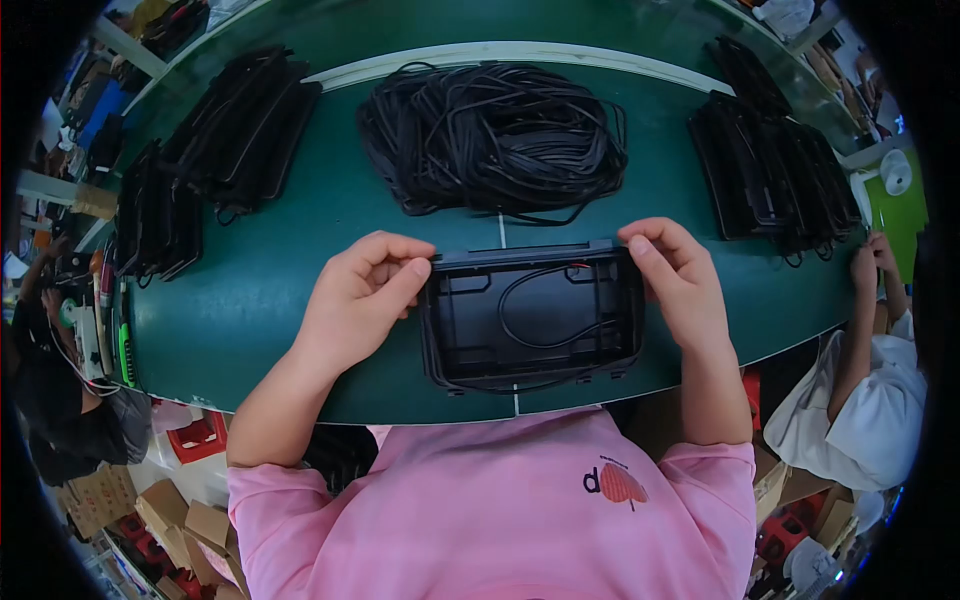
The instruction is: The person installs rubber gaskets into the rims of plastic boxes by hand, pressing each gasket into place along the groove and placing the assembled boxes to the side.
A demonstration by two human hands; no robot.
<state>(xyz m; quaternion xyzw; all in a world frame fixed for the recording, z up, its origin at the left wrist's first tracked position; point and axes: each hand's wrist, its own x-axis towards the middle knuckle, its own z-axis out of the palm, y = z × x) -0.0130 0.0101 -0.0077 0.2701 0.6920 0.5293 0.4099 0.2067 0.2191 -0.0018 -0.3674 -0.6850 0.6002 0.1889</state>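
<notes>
A black plastic case (pixel 432 345), roughly rectangular and hollow, lies with its open side up at the front of the green table. Inside it a thin black cable (pixel 503 315) curves in a loop, with a small bit of red at its upper end. At the case's top left corner, the thumb and fingers of my left hand (pixel 365 295) are closed on the rim. My right hand (pixel 682 285) grips the top right corner the same way. Some fingertips of the right hand are hidden behind the case wall.
Beyond the case lies a big coil of black cable (pixel 490 140). Stacks of black cases stand at left (pixel 240 130) and right (pixel 765 170). A green-handled cutter (pixel 125 345) lies at the left edge. People work on both sides; one person's white sleeve (pixel 880 400) shows at right.
</notes>
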